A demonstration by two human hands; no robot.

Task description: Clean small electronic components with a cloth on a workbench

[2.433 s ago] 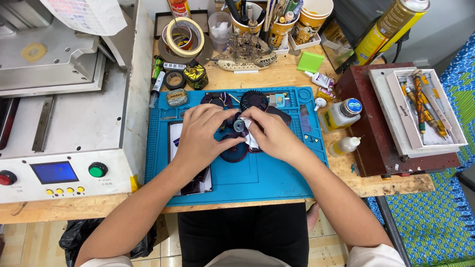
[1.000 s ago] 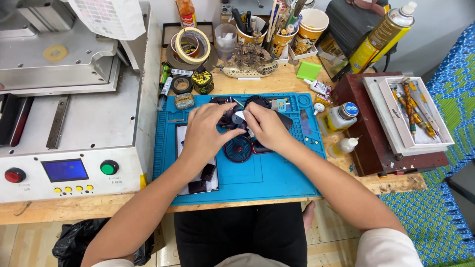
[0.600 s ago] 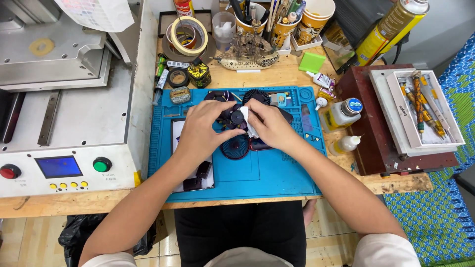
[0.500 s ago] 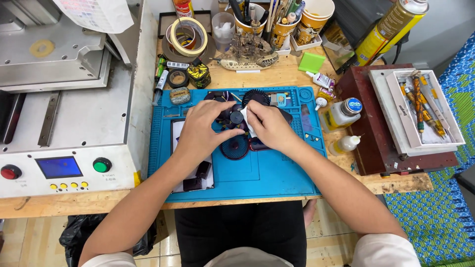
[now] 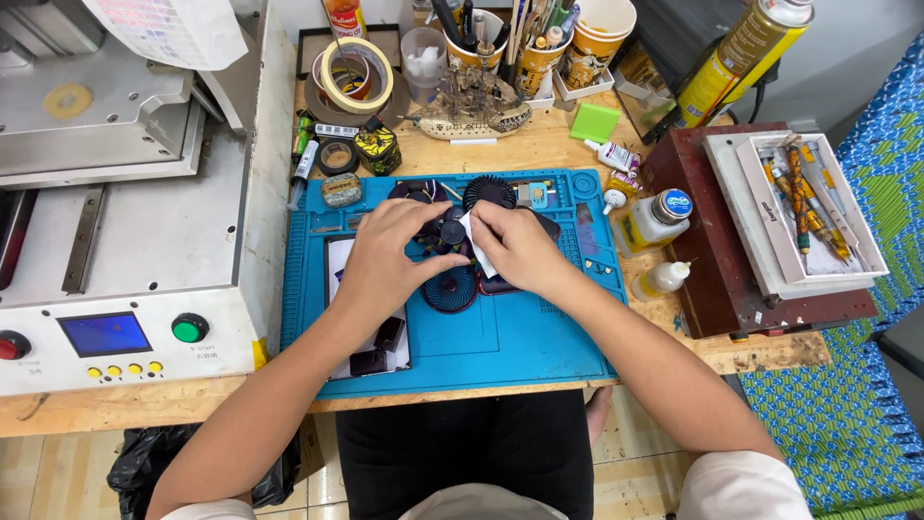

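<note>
The small dark fan rotor [image 5: 450,234] sat lifted just above the blue work mat [image 5: 539,337], over the mat's upper middle, held between both hands so its round hub faced up toward the camera. The left hand [image 5: 385,260] had its fingers curled around the rotor's left side and underneath it, gripping it, which probably kept it from turning while it was worked on. The right hand [image 5: 520,252] pinched a small white wipe [image 5: 478,252] between thumb and fingers and pressed it against the rotor's right side, so the cloth lay between the fingertips and the blades. Directly below the hands, flat on the mat, lay a round dark grille [image 5: 449,289], close enough to be picked up without reaching. A second round grille [image 5: 489,192] rested near the mat's far edge, just beyond the fingers. Toward the mat's near left corner lay small black parts [image 5: 377,349] on a pale sheet, apart from the work. Off the mat's right edge, on the wooden bench [image 5: 539,144], stood a clear bottle with a blue cap [image 5: 654,220] and a smaller white dropper bottle [image 5: 660,279], both upright and within reach of the right hand. A grey machine [image 5: 125,241] with a green button filled the bench's left side.
</note>
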